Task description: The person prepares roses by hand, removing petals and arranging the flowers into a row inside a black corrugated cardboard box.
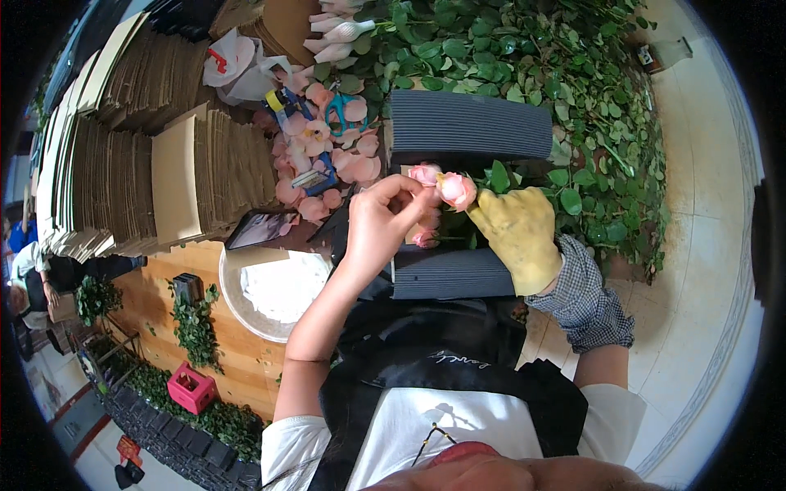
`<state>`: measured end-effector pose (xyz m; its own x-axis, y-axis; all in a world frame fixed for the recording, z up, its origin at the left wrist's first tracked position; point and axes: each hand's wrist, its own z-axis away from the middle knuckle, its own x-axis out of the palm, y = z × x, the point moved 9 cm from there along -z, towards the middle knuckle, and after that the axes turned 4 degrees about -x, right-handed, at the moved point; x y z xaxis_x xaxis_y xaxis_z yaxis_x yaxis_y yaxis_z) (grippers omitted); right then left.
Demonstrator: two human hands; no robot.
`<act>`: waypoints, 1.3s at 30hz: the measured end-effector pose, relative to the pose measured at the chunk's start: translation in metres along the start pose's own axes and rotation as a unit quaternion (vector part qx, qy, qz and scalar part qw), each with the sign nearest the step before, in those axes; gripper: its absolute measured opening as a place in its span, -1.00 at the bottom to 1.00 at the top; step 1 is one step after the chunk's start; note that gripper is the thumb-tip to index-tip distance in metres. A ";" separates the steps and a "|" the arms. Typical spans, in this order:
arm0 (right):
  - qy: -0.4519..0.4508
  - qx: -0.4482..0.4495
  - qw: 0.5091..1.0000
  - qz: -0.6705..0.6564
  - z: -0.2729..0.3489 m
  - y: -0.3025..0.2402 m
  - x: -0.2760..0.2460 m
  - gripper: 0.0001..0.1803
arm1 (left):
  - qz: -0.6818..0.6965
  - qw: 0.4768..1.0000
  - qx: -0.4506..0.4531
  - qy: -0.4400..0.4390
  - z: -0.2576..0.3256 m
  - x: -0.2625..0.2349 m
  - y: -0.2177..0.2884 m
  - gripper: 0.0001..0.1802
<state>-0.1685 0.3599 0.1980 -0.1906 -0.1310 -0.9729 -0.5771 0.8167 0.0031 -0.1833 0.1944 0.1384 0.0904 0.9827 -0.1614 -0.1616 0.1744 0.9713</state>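
the rose point(458, 192) is soft pink, paler at its heart, with a yellowish patch at one edge. the glove point(517, 237) is yellow with greyish smudges; the sleeve point(577, 296) beside it carries a fine dark-and-white check. ribbed blocks point(471, 123) are slate-grey, leaves point(589, 106) green, loose petals point(360, 168) peach-pink, cardboard point(175, 184) brown, the apron point(426, 334) black, the shirt point(450, 416) white.

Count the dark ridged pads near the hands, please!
2: the far ridged pad lies beyond the pink roses, and the near ridged pad lies on the body side of them. More could be hidden under the leaves.
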 end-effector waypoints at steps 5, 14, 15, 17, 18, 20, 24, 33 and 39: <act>0.006 -0.015 1.000 0.004 -0.004 -0.003 -0.003 -0.66 | -0.067 0.997 0.030 -0.011 -0.007 0.011 0.017 -0.79; -0.036 0.005 0.996 -0.083 -0.009 0.012 0.003 -0.78 | -0.065 0.996 0.015 0.063 0.015 -0.031 -0.011 -0.75; -0.080 0.001 0.991 -0.105 -0.011 0.015 0.011 -0.80 | -0.081 0.993 -0.017 0.084 0.025 -0.043 -0.034 -0.76; -0.076 0.005 0.987 -0.138 -0.013 0.028 0.020 -0.77 | -0.036 0.989 -0.106 0.096 0.039 -0.049 -0.081 -0.77; -0.116 0.003 0.986 -0.121 -0.018 0.028 0.026 -0.78 | -0.052 0.985 -0.111 0.123 0.046 -0.054 -0.101 -0.67; -0.089 -0.029 0.990 -0.105 -0.032 0.024 0.038 -0.81 | -0.084 0.980 -0.112 0.139 0.056 -0.058 -0.106 -0.65; -0.123 -0.029 0.989 -0.071 -0.027 0.017 0.083 -0.78 | -0.153 0.961 -0.127 0.191 0.090 -0.080 -0.117 -0.61; -0.180 -0.095 0.943 -0.265 -0.024 -0.020 0.026 -0.77 | -0.571 0.708 -0.415 0.009 0.246 -0.127 -0.257 -0.35; -0.390 -0.069 0.916 -0.063 0.004 -0.009 0.131 -0.65 | -0.569 0.735 -0.367 0.037 0.206 -0.153 -0.221 -0.42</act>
<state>-0.1854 0.3374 0.0692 0.4792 0.2664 -0.8363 -0.6607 0.7367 -0.1439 0.0413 -0.0069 -0.0160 0.5282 0.1703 -0.8318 -0.5116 0.8457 -0.1518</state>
